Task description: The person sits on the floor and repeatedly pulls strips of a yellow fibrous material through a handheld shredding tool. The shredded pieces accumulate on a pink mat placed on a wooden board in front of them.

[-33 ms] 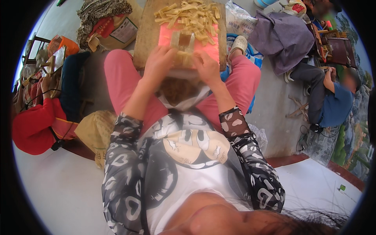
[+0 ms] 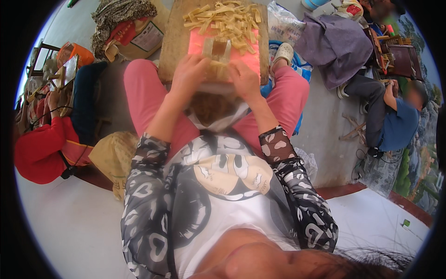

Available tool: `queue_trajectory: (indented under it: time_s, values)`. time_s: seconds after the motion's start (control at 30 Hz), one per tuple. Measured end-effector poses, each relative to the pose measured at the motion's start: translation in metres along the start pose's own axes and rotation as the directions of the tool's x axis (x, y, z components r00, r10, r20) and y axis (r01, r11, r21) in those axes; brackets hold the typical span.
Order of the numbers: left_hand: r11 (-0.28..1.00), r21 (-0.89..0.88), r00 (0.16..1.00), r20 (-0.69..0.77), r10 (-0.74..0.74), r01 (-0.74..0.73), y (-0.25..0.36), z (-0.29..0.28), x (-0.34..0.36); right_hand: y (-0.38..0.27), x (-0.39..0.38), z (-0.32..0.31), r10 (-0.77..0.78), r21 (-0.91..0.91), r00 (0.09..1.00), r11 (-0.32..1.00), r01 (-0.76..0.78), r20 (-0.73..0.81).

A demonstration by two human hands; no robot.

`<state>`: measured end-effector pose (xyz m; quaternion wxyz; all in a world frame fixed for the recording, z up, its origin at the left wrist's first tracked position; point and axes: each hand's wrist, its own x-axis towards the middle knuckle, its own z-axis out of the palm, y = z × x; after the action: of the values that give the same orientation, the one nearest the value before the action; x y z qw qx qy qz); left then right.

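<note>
A wooden board [image 2: 173, 28] in front of me carries a pink mat [image 2: 197, 42] with a heap of pale yellow, flat folded strips [image 2: 223, 18] at its far part. A translucent sheet with a brown rectangle [image 2: 217, 49] lies on the mat. At the near edge, my left hand [image 2: 190, 74] and my right hand [image 2: 244, 79] are both closed on a pale yellow strip [image 2: 219, 68] stretched between their fingertips; the fingertips are partly hidden. Below the board, between my pink-trousered legs, a white bag [image 2: 209, 121] holds brown material.
A co-worker in red [image 2: 42, 149] sits left, another in blue [image 2: 399, 121] right. Sacks [image 2: 114, 153], cloth-topped bags [image 2: 134, 37], an orange bucket [image 2: 79, 53], a purple cloth [image 2: 334, 51] and a small wooden folding stool [image 2: 353, 130] stand around me on the floor.
</note>
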<state>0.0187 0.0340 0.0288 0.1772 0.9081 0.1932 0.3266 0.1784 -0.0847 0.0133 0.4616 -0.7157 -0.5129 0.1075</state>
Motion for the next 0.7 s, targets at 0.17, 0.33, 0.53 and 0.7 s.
queue_trajectory:
  time_s: [0.17, 0.33, 0.53, 0.7]
  values:
    - [0.993, 0.117, 0.986, 0.163, -0.044, 0.025, -0.007, 0.02, -0.012, 0.016, -0.005, 0.012, -0.014, -0.306, 0.987, 0.95, 0.063, 0.161]
    - [0.967, 0.037, 0.94, 0.23, -0.254, 0.252, 0.001, 0.004, -0.018, 0.035, -0.011, 0.004, 0.146, -0.166, 0.989, 0.976, -0.141, 0.021]
    - [0.117, -0.712, 0.631, 0.518, -0.578, 0.692, 0.017, -0.007, -0.035, 0.01, -0.018, -0.024, 0.525, 0.494, 0.763, 0.583, -0.645, 0.378]
    - [-0.263, -0.71, 0.561, 0.687, -0.461, 0.653, 0.023, -0.012, -0.038, 0.003, -0.023, -0.019, 0.365, 0.521, 0.704, 0.485, -0.702, 0.609]
